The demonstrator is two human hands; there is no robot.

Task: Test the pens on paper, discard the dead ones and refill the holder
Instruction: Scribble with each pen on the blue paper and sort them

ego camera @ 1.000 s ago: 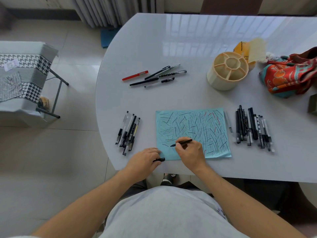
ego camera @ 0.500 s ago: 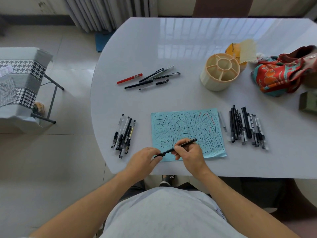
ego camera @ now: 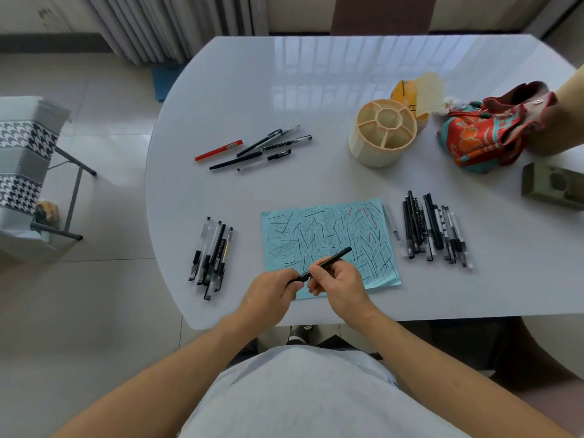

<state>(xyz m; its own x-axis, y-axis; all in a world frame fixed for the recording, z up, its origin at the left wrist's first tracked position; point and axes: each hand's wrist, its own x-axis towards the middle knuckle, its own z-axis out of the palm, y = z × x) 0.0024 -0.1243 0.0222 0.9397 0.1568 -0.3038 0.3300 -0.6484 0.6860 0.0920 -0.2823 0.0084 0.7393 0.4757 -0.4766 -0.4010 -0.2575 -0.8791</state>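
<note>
A black pen slants over the near edge of the blue test paper, which is covered in ink strokes. My right hand grips the pen's middle. My left hand pinches its lower end, where the cap sits. The cream round holder, split into compartments, stands empty at the back right. One group of pens lies left of the paper, a larger row lies to its right, and several more pens, one of them red, lie further back.
The white table has a rounded left edge. A red patterned cloth bag and a yellow packet sit at the back right, a green box at the right edge. A houndstooth-covered stool stands on the floor to the left.
The pen tip has lifted off the paper. My left hand, which held the loose cap, has come up to the pen's lower end, and both hands now hold the pen.
</note>
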